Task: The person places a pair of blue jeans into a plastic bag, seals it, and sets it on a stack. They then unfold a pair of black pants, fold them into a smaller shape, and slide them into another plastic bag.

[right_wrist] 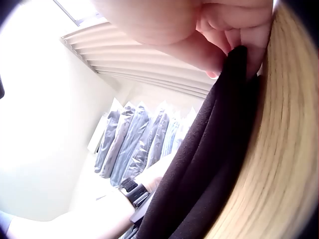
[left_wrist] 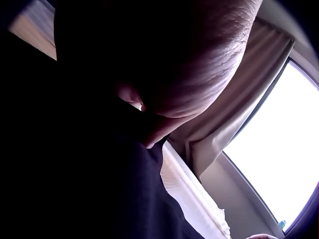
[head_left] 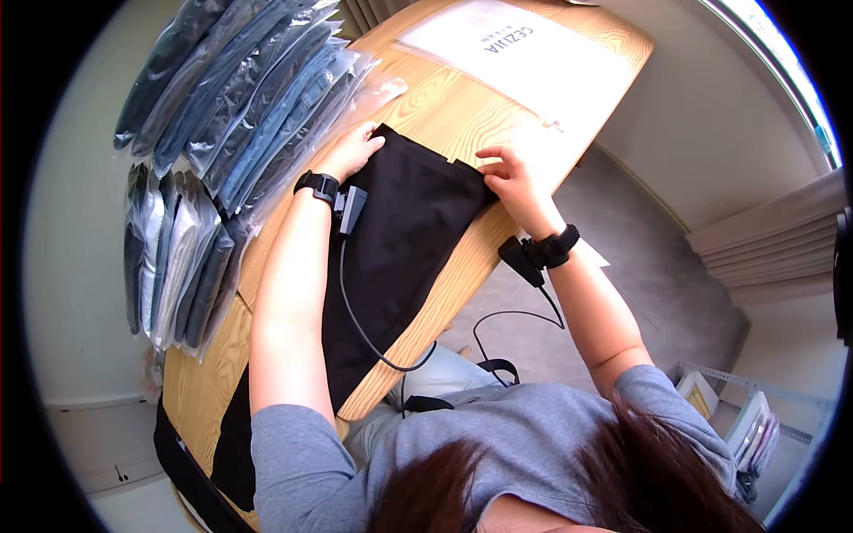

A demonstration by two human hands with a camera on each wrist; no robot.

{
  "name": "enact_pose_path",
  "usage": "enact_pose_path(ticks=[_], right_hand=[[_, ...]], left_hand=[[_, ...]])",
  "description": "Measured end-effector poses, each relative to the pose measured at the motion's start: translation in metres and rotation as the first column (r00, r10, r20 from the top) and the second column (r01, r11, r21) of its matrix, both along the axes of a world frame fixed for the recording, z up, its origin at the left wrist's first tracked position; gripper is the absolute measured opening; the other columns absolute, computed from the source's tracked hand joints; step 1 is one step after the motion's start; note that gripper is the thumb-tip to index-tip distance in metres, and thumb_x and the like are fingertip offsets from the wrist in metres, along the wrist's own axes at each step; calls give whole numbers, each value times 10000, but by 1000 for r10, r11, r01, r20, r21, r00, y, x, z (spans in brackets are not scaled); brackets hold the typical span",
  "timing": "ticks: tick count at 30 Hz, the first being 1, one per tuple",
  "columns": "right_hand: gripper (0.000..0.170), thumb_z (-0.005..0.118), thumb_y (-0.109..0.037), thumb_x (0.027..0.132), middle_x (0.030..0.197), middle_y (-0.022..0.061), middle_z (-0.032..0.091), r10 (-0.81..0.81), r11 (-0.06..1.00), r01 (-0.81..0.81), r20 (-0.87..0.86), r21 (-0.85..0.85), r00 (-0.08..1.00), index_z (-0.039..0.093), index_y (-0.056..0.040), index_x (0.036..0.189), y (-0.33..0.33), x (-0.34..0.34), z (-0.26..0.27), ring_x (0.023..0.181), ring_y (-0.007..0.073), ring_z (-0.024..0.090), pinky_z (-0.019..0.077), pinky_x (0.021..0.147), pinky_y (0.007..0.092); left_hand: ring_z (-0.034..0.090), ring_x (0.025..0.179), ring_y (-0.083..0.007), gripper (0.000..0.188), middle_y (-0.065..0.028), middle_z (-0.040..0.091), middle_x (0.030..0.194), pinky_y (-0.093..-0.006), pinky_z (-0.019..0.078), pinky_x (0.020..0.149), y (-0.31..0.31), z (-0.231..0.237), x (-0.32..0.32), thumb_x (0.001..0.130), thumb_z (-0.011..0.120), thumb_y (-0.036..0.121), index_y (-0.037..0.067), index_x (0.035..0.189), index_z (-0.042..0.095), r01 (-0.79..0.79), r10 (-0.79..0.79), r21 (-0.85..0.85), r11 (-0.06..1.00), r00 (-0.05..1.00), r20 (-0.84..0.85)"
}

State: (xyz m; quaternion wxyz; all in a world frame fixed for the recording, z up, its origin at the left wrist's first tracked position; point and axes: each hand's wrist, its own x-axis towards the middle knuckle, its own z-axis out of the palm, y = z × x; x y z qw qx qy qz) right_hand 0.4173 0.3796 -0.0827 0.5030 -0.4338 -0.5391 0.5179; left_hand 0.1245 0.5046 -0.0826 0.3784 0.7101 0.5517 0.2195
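Black trousers (head_left: 400,240) lie folded lengthwise on the wooden table, their wide waist end away from the person and the legs running down past the near edge at lower left. At the waist's left corner, my left hand (head_left: 355,151) pinches the cloth with the thumb on top. My right hand (head_left: 520,186) holds the opposite corner near the table's right edge. In the right wrist view, thumb and fingers grip the folded black cloth (right_wrist: 199,149) close beside the wood. The left wrist view is mostly dark; the left thumb (left_wrist: 164,127) presses against the cloth there.
Stacks of bagged jeans (head_left: 258,98) stand along the table's left side, with more bagged garments (head_left: 178,258) nearer. A white printed plastic bag (head_left: 498,44) lies at the far end of the table (head_left: 444,98). Cables run from both wrist cameras.
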Motion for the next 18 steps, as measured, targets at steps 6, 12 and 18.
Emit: enact_pose_path(ticks=[6, 12, 18], right_hand=[[413, 625, -37, 809, 1068, 180, 666, 166, 984, -176, 390, -9, 906, 536, -32, 1212, 21, -6, 13, 969, 212, 638, 500, 824, 308], [400, 581, -1, 825, 1084, 191, 654, 193, 981, -192, 234, -30, 953, 532, -28, 1221, 26, -7, -5, 1009, 227, 623, 488, 865, 306], [370, 558, 2, 842, 1095, 180, 650, 143, 990, -142, 237, -24, 961, 529, -4, 1211, 20, -6, -8, 1023, 234, 621, 485, 886, 307]], left_hand=[[570, 990, -120, 329, -51, 608, 1101, -263, 445, 888, -21, 37, 14, 930, 561, 185, -10, 1194, 532, 41, -16, -209, 977, 993, 119], [617, 916, -148, 314, -59, 638, 1054, -297, 493, 840, -24, 43, 9, 911, 582, 184, 11, 1171, 557, 161, 88, -429, 889, 859, 505], [633, 856, -139, 284, -64, 657, 994, -274, 512, 779, -27, 58, 17, 877, 630, 196, 14, 1089, 579, 223, 82, -391, 893, 773, 629]])
